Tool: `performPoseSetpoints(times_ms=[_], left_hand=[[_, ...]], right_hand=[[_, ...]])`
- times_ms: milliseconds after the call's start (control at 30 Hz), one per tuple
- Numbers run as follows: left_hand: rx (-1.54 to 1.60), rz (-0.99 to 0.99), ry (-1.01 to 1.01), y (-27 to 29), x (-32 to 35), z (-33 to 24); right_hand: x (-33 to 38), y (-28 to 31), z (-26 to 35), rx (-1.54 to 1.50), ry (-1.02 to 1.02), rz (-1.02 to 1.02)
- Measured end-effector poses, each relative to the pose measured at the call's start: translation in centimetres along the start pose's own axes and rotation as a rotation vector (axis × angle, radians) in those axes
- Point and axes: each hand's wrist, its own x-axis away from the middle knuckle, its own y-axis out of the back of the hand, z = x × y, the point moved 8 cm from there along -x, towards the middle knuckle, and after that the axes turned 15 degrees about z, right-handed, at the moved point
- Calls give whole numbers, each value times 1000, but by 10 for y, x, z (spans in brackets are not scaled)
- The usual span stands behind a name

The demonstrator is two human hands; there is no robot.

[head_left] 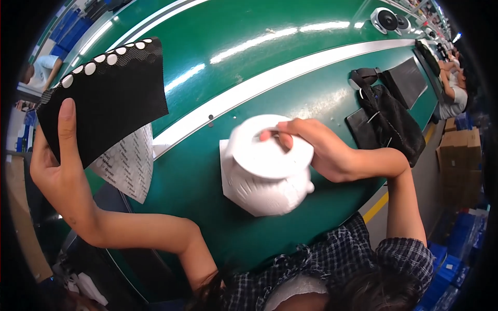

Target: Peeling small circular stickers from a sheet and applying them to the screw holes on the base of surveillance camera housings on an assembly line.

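My left hand (65,155) is raised at the left, its thumb pressed on a black sheet (114,98). Along the sheet's upper edge run rows of white round spots and dark mesh-like discs. Below it hangs a white backing paper (129,163) with grey print. Near the middle of the green bench stands a white rounded plastic housing (272,189) with a ring-shaped top and a small knob on its side. My right hand (321,147) grips that top, fingers at its central opening. What the fingertips touch inside is partly hidden.
A white rail (290,75) crosses the green bench (197,192). Black bags (391,116) lie at the right. White round devices (386,20) with black centres stand on the bench at the far right. A person (454,88) sits beyond the bags, with cardboard boxes (459,150) on the floor.
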Motion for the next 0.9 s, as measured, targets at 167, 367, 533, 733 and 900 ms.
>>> performPoseSetpoints(times_ms=[167, 367, 533, 733, 900], left_hand=[[-24, -5, 10, -1, 1, -6], [40, 21, 1, 1, -6, -11], [8, -18, 14, 3, -7, -11], [50, -15, 10, -1, -9, -13], [125, -192, -100, 3, -2, -27]], right_hand=[[-32, -7, 15, 379, 125, 179], [-40, -58, 52, 933, 596, 623], [-51, -30, 45, 448, 223, 415], [-54, -33, 38, 637, 367, 354], [-67, -31, 43, 784, 173, 422]])
